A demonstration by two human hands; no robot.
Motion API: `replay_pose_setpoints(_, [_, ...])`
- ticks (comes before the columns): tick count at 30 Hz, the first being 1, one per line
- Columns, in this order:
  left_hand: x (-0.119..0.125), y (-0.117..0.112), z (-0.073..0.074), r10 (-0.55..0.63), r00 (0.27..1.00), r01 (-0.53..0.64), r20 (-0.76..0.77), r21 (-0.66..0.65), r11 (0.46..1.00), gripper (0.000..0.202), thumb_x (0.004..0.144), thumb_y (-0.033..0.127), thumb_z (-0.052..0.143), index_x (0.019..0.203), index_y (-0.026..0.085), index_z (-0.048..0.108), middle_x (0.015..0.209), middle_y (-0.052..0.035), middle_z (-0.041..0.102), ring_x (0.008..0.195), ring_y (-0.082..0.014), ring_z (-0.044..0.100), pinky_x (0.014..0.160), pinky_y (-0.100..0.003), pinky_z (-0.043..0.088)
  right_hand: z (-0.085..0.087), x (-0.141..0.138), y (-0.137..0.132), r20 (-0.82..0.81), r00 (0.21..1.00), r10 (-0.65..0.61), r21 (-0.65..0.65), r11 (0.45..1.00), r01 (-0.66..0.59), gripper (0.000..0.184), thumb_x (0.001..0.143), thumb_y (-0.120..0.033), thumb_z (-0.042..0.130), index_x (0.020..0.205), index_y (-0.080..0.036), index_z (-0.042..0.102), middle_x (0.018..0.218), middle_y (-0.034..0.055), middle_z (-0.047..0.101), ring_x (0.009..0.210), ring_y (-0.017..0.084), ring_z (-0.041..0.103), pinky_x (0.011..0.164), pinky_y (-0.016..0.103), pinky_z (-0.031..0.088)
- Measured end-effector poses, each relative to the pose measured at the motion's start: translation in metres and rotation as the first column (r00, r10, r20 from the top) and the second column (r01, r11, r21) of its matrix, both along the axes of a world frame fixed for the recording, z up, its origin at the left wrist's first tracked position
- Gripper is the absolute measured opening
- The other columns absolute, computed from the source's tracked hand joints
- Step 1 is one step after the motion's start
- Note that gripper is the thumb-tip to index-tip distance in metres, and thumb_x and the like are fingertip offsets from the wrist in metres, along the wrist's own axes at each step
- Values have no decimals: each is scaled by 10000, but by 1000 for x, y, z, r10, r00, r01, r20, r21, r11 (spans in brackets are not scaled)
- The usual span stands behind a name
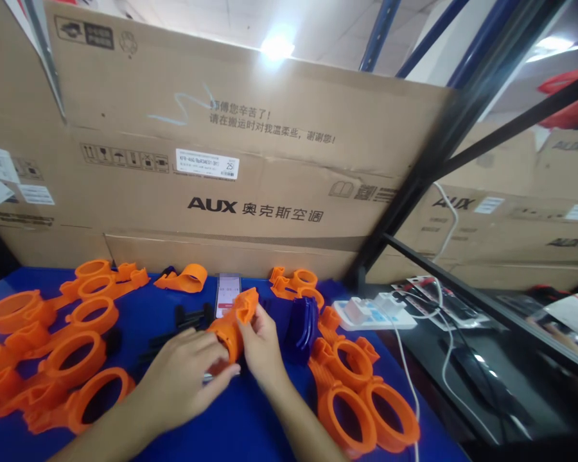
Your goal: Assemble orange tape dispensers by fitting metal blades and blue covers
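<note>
Both hands meet over the worktop point(231, 427) on one orange part point(230, 330), held up in front of the phone point(228, 287) and clear of the orange pieces point(74, 359) at left and the orange rings point(349, 417) at right. The right hand point(264, 343) is pinched shut on the upper, clip-like end, with the thumb on the near side. The left hand point(185, 369) is curled around the lower, rounded end, its fingers against the wall and its thumb stretched out below. A greyish glint shows between that thumb and the fingers; what it is cannot be told.

The part looks like moulded or printed plastic, so it is probably light and stiff, giving only a little at the thinner walls. Its surface seems dry and fairly grippy, though the curved wall could roll under loose fingers. The likely weak spots are the small clip and the neck below it, which could crack if bent hard. The rounded wall seems the surest hold, with a full wrap of the fingers; the clip end suits a light pinch for turning and steadying.

Close by on the worktop lie dark rods point(192, 317), left of the phone, and blue pieces point(302, 330), just right of the right hand.
</note>
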State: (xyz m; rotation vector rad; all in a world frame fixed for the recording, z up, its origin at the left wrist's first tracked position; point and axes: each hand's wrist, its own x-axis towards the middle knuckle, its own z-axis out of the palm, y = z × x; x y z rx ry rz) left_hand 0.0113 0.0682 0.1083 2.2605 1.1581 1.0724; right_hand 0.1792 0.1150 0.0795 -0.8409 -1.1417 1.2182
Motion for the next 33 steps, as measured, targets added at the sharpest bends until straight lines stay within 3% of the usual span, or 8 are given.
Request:
replay_pose_setpoints(4, [13, -13, 3, 34, 944, -41, 328, 17, 999, 140, 805, 247, 788, 888, 350, 834, 841, -80, 743, 817, -315, 659, 827, -431, 501, 2, 14, -5, -45, 997, 62, -72, 995, -65, 406, 886, -586, 695, 965, -188, 691, 813, 70, 759, 784, 273, 744, 760, 419, 607])
replay_pose_setpoints(7, [26, -12, 2, 234, 781, -101, 579, -253, 962, 301, 837, 356, 770, 1135, 327, 788, 1192, -112, 717, 1125, -358, 637, 996, -466, 496, 3, 16, -10, -95, 988, 123, -101, 986, -133, 462, 883, -630, 677, 964, -179, 735, 853, 105, 768, 836, 296, 751, 768, 438, 618])
replay_pose_setpoints(10, [36, -5, -6, 330, 656, 181, 679, -565, 805, 488, 885, 491, 702, 1344, 329, 680, 1473, -90, 614, 1393, -367, 506, 1154, -506, 403, -1, 15, -10, -113, 987, 111, -74, 990, -120, 450, 895, -608, 679, 1100, -212, 739, 986, 95, 771, 923, 290, 745, 851, 457, 613])
replay_pose_setpoints(12, [38, 0, -12, 390, 601, 314, 697, -655, 687, 505, 869, 507, 718, 1334, 314, 689, 1463, -80, 639, 1410, -368, 507, 1178, -512, 381, -3, 14, -5, -35, 994, 106, -45, 993, -108, 425, 928, -581, 657, 1171, -238, 719, 1045, 80, 763, 984, 281, 733, 921, 470, 590])
replay_pose_setpoints(15, [37, 11, -15, 436, 571, 393, 695, -698, 598, 457, 861, 441, 739, 1283, 266, 720, 1357, -86, 721, 1332, -370, 595, 1144, -501, 429, -4, 18, 8, 136, 990, 37, 62, 997, -45, 393, 965, -547, 619, 1234, -268, 684, 1162, 67, 732, 1121, 272, 682, 1011, 469, 541])
replay_pose_setpoints(20, [28, 47, -18, 461, 446, 321, 767, -618, 718, 470, 854, 416, 741, 1293, 254, 693, 1288, -74, 755, 1276, -333, 640, 1041, -407, 513, -6, 33, 23, 327, 934, -141, 230, 971, 66, 369, 1009, -455, 560, 1320, -264, 619, 1199, 74, 685, 1112, 248, 638, 983, 414, 512])
replay_pose_setpoints(25, [10, 72, -38, 391, 347, 153, 852, -463, 873, 427, 829, 415, 764, 1219, 251, 701, 1285, -42, 726, 1238, -294, 644, 975, -321, 523, -7, 46, 13, 667, 702, -248, 387, 921, -42, 210, 1039, -280, 504, 1066, -260, 711, 1076, 60, 675, 1078, 239, 592, 976, 415, 447])
replay_pose_setpoints(33, [-7, 68, -39, 438, 161, 310, 884, -467, 828, 299, 851, 449, 712, 985, 183, 734, 898, -11, 738, 798, -187, 692, 764, -280, 546, -12, 17, 1, 925, 336, -176, 324, 828, -457, 195, 910, -318, 736, 1103, -288, 747, 1302, 74, 562, 1225, 302, 456, 923, 432, 423])
